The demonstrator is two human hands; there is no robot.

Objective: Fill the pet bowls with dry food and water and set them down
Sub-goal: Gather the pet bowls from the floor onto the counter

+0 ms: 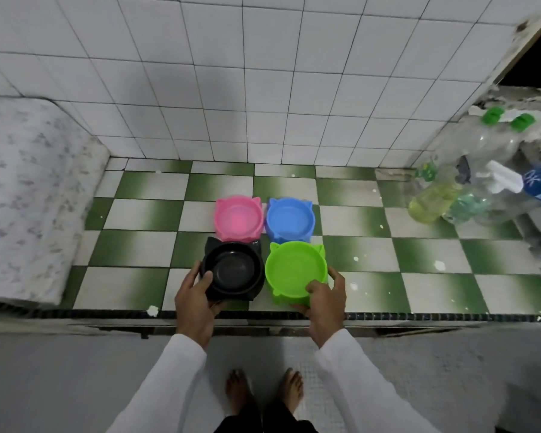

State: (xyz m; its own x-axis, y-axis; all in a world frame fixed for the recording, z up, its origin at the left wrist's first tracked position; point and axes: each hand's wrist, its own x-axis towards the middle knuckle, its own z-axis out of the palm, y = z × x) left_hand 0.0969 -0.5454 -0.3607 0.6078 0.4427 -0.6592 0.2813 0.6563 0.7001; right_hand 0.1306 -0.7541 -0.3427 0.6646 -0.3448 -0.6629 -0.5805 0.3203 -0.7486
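Observation:
Several cat-eared pet bowls stand in a square on a green-and-white checked tiled counter [434, 254]. The pink bowl [238, 217] and the blue bowl [289, 219] are at the back, both empty. My left hand [196, 300] grips the near left rim of the black bowl [233, 268], thumb over the edge. My right hand [324, 303] grips the near right rim of the green bowl [294, 270], thumb inside it. The black and green bowls hold nothing.
Several plastic bottles [481, 170] crowd the counter's right end, one with yellow liquid [431, 201], two with green caps, plus a spray nozzle. A patterned raised slab [28, 195] bounds the left. A white tiled wall stands behind. My bare feet [264, 392] are on grey floor.

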